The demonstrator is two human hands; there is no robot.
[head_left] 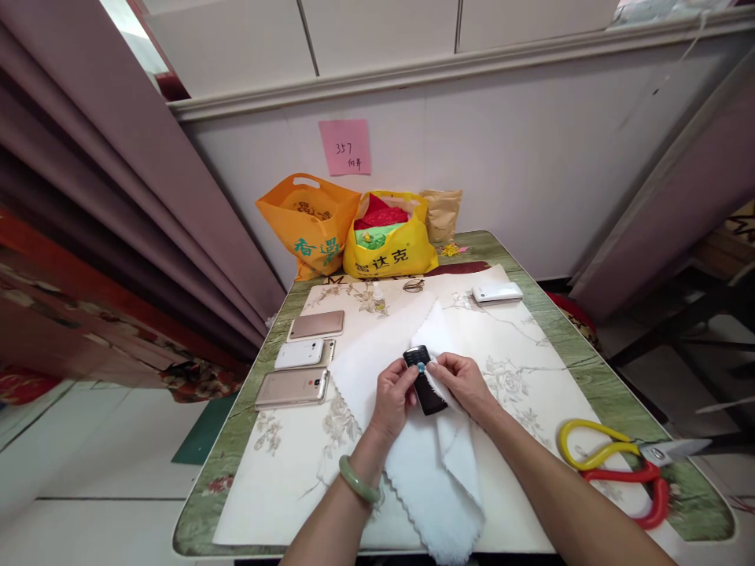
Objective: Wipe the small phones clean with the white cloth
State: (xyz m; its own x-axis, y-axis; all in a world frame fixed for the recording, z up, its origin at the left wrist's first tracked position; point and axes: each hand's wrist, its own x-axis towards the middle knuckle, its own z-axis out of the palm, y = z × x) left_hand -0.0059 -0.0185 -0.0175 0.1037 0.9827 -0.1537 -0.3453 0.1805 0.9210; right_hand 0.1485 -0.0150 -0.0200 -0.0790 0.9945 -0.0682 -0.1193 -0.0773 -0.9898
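Head view: black phone (430,401) is off the bench (204,503), up in front of the person near the middle, tilted, with white cloth (416,472) up against its right side. Left hand (394,397) is gripping the phone by its left edge, thumb on the face. Right hand (463,383) is pinching a fold of the cloth, fingertips at the phone's face. Small blue spot by the thumbs, too small to tell what it is. Rest of the cloth lies loose under the phone and runs to the near edge. Progress: I'd call this one mid-job, since phone and cloth are both in hand and the phone is not set down. Can't judge how much of its surface is covered; back side hidden. Just left of the cloth: pink phone (317,324), small white phone (299,354) lying partly over a beige phone (329,350), and gold phone (291,391) nearest. Thick white phone (497,292) sits apart at far right. None of those is being touched; done or waiting, can't tell. Farther out: little bottle (378,300) beyond the cloth, scissors (672,451) at near right, orange bag (312,236) and yellow bag (392,258) along the back.
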